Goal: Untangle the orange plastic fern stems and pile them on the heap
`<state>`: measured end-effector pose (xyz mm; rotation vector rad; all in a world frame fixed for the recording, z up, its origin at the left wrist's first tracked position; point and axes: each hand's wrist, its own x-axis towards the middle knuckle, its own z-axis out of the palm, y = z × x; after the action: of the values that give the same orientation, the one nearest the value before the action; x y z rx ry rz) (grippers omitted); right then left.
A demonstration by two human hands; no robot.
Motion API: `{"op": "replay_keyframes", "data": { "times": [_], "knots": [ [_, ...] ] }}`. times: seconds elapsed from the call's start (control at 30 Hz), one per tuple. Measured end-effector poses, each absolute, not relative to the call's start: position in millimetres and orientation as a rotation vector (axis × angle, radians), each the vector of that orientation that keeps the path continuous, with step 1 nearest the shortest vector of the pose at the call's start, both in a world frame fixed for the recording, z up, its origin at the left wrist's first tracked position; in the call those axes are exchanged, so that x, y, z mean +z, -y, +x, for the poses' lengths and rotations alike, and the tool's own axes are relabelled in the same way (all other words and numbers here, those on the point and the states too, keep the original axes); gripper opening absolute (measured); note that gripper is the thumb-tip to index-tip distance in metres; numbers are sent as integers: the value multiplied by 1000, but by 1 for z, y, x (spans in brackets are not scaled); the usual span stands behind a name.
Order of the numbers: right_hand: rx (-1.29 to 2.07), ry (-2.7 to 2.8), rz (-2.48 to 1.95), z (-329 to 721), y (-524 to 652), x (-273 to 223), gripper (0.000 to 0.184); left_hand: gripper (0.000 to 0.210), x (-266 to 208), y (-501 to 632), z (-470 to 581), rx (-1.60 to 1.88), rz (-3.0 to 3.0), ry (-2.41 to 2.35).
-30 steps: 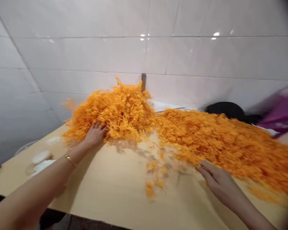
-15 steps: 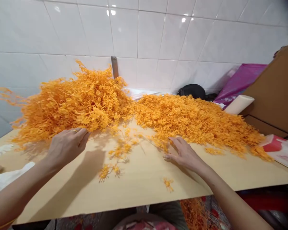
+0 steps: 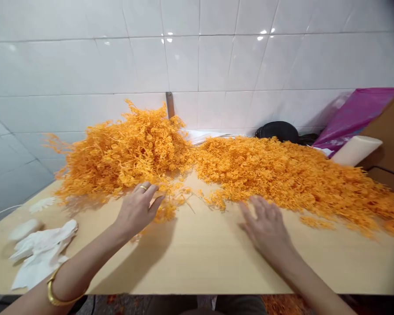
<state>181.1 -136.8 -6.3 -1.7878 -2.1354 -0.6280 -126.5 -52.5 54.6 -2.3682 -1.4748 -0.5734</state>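
Observation:
Two heaps of orange plastic-looking sprigs lie on the table: a tall bushy heap (image 3: 118, 153) at the left and a lower, spread heap (image 3: 282, 170) at the right. My left hand (image 3: 136, 210), wearing a ring, is at the front of the left heap beside loose orange sprigs (image 3: 167, 205). Its thumb stands apart from the bent fingers, whose tips are partly hidden. My right hand (image 3: 265, 227) hovers palm down in front of the right heap, fingers spread and slightly blurred, holding nothing.
White gloves (image 3: 42, 249) and a pale rounded object (image 3: 26, 229) lie at the table's left. Behind the right heap are a black case (image 3: 277, 131), a purple bag (image 3: 354, 116), a pale roll (image 3: 357, 150) and a cardboard box (image 3: 389, 127). A tiled wall (image 3: 213, 61) bounds the back.
My left hand has moved from the left heap's front edge rightward to the loose sprigs. My right hand has drawn back from the sprigs and spread its fingers. The camera view has shifted.

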Motion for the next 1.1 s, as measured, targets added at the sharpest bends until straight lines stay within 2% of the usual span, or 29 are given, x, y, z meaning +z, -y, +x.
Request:
{"op": "replay_keyframes", "data": {
  "times": [0.13,0.23,0.3,0.47,0.57,0.63,0.7,0.77,0.83,0.97,1.07,1.1],
  "knots": [
    [-672,1993,-1804,183,103,13,28,35,42,54,-137,-652,-2424,1684],
    [-439,2144,-1526,152,89,27,25,40,39,50,-139,-747,-2484,1726],
    [-234,2207,-1325,120,83,32,27,31,42,49,-134,-796,-2532,1673],
    [174,2109,-1117,51,66,39,60,24,58,57,-115,-830,-2736,1290],
    [395,2040,-1176,28,54,40,40,28,66,55,-112,-811,-2814,1056],
    [426,2033,-1215,21,48,41,31,38,69,47,-119,-961,-2736,1043],
    [334,2042,-1239,21,45,43,34,48,68,35,-134,-1203,-2516,1132],
    [226,2043,-1261,31,45,46,39,46,62,23,-153,-1288,-2270,1236],
    [162,2038,-1288,49,45,49,42,41,54,10,-174,-1089,-2175,1304],
    [47,1993,-1423,88,45,56,37,50,43,-10,-199,-591,-2098,1541],
    [103,1915,-1500,99,41,57,26,49,52,-12,-188,-264,-2094,1727],
    [157,1909,-1503,99,40,57,28,45,58,-8,-179,-191,-2063,1798]
  ]
}}
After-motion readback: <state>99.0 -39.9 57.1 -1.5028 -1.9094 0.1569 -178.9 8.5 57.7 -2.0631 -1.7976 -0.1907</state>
